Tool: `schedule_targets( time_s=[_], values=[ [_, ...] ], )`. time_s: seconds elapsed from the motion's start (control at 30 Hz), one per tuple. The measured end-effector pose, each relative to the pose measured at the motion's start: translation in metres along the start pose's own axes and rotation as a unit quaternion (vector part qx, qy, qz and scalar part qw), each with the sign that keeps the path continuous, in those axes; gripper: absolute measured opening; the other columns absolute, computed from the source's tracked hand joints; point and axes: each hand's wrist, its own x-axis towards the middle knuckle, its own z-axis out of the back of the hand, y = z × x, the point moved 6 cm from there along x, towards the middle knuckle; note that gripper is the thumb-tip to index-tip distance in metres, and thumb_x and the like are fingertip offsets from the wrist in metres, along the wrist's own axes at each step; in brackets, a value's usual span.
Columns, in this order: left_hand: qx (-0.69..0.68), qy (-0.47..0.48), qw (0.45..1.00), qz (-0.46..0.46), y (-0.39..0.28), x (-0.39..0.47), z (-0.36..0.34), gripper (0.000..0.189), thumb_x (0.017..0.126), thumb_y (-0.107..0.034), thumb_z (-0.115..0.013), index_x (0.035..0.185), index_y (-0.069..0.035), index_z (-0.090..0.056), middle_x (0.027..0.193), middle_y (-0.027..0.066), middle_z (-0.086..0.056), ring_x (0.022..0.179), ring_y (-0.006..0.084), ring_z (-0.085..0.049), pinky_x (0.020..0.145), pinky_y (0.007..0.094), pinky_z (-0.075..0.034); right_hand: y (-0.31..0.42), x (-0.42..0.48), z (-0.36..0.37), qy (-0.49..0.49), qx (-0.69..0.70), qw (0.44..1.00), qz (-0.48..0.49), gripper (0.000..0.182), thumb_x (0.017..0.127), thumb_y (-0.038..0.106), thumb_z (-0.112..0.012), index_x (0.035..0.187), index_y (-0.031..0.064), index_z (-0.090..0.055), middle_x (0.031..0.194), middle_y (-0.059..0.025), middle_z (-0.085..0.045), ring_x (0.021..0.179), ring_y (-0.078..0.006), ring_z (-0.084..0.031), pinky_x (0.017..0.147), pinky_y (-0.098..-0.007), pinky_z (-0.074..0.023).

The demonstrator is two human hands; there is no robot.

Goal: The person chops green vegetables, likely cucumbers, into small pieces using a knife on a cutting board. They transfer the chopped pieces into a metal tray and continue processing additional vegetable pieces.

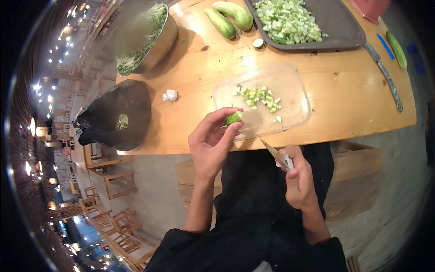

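Between the thumb and fingers of my left hand (214,139) is a short end piece of cucumber (233,118), held above the near left part of a clear plastic cutting board (292,102). My right hand (299,176) grips a knife (274,152) by a handle with a pale wrapping; its blade points up and left, just off the table's near edge. Chopped cucumber pieces (260,97) lie loosely on the board. Beyond it, a dark tray (340,27) holds a heap of diced cucumber (289,22).
Whole cucumbers (221,23) and a cut end (258,43) lie beside the tray. At left are a metal bowl of shredded greens (163,44), a black plastic bag (119,98) and crumpled white paper (170,95). Another knife (389,80), a blue strip (385,47) and a cucumber (396,50) lie right.
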Motion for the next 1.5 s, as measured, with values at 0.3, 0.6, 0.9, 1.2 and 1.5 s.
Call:
schedule_targets(
  time_s=[0.3,0.6,0.9,1.2,1.5],
  values=[
    [-0.038,0.045,0.994,-0.091,0.006,0.011,-0.005,0.036,0.103,0.014,-0.072,0.139,0.010,-0.071,0.133,0.0173,-0.076,0.117,0.0233,-0.077,0.099,0.0342,-0.065,0.037,0.055,0.008,0.022,-0.108,0.988,0.111,0.051,0.119,0.047,-0.054,0.128,-0.0021,-0.064,0.108,-0.0200,-0.064,0.096,-0.0393,-0.065,0.089,-0.0426,-0.0537],
    [-0.099,0.006,0.992,-0.075,0.015,0.009,0.002,0.028,0.101,0.000,-0.081,0.128,0.008,-0.078,0.123,0.0189,-0.079,0.115,0.0232,-0.077,0.099,0.0355,-0.064,0.022,0.073,-0.010,0.035,-0.143,0.982,0.116,0.055,0.113,0.054,-0.065,0.122,-0.0005,-0.065,0.099,-0.0186,-0.063,0.085,-0.0386,-0.065,0.077,-0.0431,-0.0534],
    [-0.111,0.032,0.989,-0.093,0.010,0.007,0.003,0.030,0.096,0.002,-0.084,0.126,0.003,-0.082,0.119,0.0175,-0.082,0.111,0.0241,-0.076,0.092,0.0338,-0.060,0.019,0.074,-0.014,0.049,-0.215,0.967,0.130,0.055,0.099,0.055,-0.082,0.108,0.0020,-0.070,0.092,-0.0151,-0.067,0.080,-0.0380,-0.068,0.071,-0.0441,-0.0543],
    [-0.127,0.054,0.985,-0.107,0.013,0.011,0.002,0.027,0.091,0.002,-0.085,0.118,0.005,-0.085,0.111,0.0175,-0.084,0.107,0.0251,-0.077,0.093,0.0358,-0.060,0.024,0.079,-0.016,0.037,-0.233,0.962,0.134,0.049,0.094,0.046,-0.090,0.107,0.0024,-0.071,0.093,-0.0146,-0.068,0.081,-0.0381,-0.068,0.071,-0.0442,-0.0543],
    [-0.137,0.028,0.988,-0.071,0.015,0.010,0.001,0.029,0.096,0.003,-0.084,0.124,0.005,-0.083,0.112,0.0179,-0.083,0.106,0.0253,-0.077,0.090,0.0342,-0.060,0.025,0.079,-0.015,0.054,-0.215,0.964,0.145,0.054,0.094,0.053,-0.087,0.108,0.0030,-0.070,0.094,-0.0140,-0.070,0.082,-0.0381,-0.069,0.071,-0.0438,-0.0548]
  ],
)
